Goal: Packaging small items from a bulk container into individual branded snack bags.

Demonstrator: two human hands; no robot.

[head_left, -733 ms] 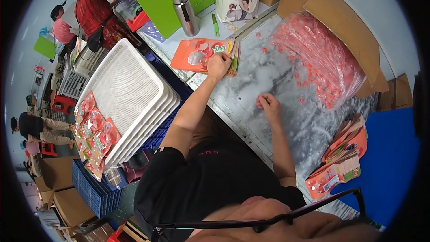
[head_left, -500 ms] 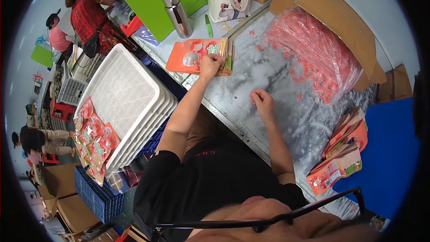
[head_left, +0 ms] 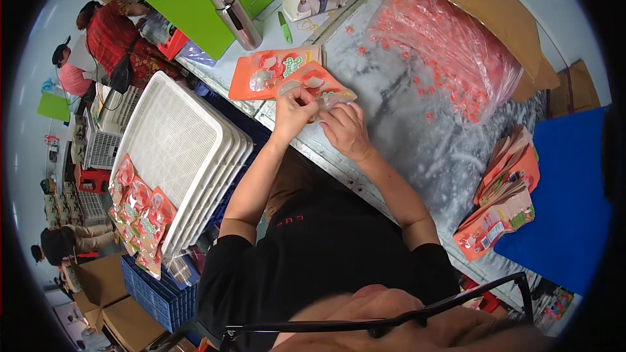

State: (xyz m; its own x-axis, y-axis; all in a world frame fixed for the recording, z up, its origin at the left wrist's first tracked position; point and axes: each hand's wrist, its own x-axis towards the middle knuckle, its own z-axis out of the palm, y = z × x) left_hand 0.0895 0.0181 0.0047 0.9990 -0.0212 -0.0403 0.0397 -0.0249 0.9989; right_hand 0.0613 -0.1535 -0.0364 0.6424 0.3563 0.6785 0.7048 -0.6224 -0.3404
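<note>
We've got left grip (head_left: 295, 115) and right grip (head_left: 345, 129) pinching one pouch (head_left: 317, 79) over the stack (head_left: 259, 78); bag (head_left: 450, 42) far right, table (head_left: 407, 150).

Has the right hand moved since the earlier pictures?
Yes, leftward: the right hand is now nearer the silver flask, at the orange pouch beside the left hand.

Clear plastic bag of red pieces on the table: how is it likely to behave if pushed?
The clear plastic bag is probably floppy, since its thin-looking surface is creased. It may be fairly heavy, being broad and holding many red pieces. Pushing could scatter some, as loose pieces lie on the table beside it.
</note>
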